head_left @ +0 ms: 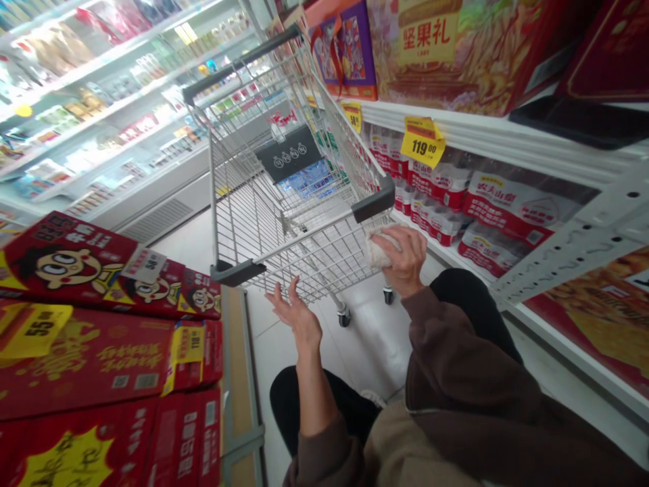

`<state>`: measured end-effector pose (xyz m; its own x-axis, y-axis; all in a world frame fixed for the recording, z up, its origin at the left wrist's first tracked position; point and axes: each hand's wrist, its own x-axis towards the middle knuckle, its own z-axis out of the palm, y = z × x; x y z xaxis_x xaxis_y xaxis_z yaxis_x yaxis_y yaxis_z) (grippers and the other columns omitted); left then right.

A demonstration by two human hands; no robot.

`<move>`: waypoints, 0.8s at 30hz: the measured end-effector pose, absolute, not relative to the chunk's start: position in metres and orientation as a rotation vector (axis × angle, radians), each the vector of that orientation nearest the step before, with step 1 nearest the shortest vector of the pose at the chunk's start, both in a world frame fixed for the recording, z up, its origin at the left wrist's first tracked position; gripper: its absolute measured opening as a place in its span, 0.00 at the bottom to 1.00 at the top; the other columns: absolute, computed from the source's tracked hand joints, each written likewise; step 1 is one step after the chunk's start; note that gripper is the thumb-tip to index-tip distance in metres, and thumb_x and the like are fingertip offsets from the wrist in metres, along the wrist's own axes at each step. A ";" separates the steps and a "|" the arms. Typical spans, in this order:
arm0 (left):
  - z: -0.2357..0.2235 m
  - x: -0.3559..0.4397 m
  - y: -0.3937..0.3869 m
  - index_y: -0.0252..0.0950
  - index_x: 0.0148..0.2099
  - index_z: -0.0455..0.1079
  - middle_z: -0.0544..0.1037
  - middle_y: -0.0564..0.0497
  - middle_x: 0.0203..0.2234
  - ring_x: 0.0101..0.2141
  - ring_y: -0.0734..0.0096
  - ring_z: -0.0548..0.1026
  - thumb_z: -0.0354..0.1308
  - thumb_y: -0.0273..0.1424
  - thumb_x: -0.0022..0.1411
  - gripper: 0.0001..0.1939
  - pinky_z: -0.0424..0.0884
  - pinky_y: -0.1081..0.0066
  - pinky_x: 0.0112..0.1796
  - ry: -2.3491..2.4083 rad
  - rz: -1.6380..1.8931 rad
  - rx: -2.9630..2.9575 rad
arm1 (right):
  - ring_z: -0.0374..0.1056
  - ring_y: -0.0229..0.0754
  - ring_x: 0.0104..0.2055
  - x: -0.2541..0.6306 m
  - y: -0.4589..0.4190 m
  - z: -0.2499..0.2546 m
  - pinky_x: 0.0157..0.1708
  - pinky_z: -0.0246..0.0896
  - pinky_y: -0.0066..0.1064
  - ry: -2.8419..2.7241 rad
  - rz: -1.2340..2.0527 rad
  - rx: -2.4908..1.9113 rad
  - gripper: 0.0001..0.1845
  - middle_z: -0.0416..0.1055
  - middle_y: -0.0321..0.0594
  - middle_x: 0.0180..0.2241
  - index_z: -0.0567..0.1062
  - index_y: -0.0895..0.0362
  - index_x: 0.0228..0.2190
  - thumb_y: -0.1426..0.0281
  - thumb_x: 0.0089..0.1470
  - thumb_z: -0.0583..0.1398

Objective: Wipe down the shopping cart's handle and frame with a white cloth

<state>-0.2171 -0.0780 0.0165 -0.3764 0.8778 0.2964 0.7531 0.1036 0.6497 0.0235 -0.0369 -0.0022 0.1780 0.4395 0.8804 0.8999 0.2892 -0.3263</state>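
Observation:
A metal shopping cart [324, 253] stands in front of me, with dark plastic corner guards and a grey handle at its far end. My right hand [406, 256] is closed around a whitish cloth [381, 247], which lies against the cart's near wire panel at the right. Fingers spread, my left hand [295, 316] is at the lower left of the same panel and holds nothing. Whether its fingertips touch the wires I cannot tell. Inside the cart hangs a dark panel [289, 154] with printed white figures.
Stacked red snack boxes [101, 270] line the left side. On the right, a white shelf [471, 132] carries gift boxes above packs of bottled water [507, 203]. A lit refrigerated display [167, 196] runs along the back left. Cart casters [344, 315] rest on the pale floor.

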 end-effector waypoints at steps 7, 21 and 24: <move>0.017 -0.214 -0.081 0.43 0.65 0.64 0.51 0.45 0.70 0.72 0.56 0.35 0.29 0.43 0.73 0.30 0.34 0.45 0.68 2.191 1.142 1.678 | 0.67 0.45 0.52 0.020 -0.040 -0.015 0.57 0.56 0.42 -1.471 -0.536 -1.329 0.10 0.76 0.42 0.45 0.80 0.50 0.42 0.68 0.59 0.60; 0.005 -0.209 -0.087 0.44 0.69 0.58 0.48 0.45 0.72 0.72 0.57 0.36 0.30 0.39 0.74 0.28 0.35 0.42 0.67 2.193 1.146 1.751 | 0.68 0.44 0.52 -0.009 -0.043 -0.004 0.57 0.56 0.41 -1.551 -0.526 -1.266 0.10 0.77 0.40 0.43 0.80 0.50 0.42 0.69 0.59 0.61; 0.003 -0.209 -0.087 0.42 0.69 0.58 0.47 0.44 0.72 0.72 0.56 0.36 0.30 0.39 0.74 0.29 0.36 0.43 0.67 2.189 1.159 1.764 | 0.67 0.45 0.54 -0.014 -0.042 0.010 0.58 0.55 0.43 -1.528 -0.562 -1.240 0.11 0.77 0.40 0.44 0.80 0.48 0.44 0.66 0.59 0.61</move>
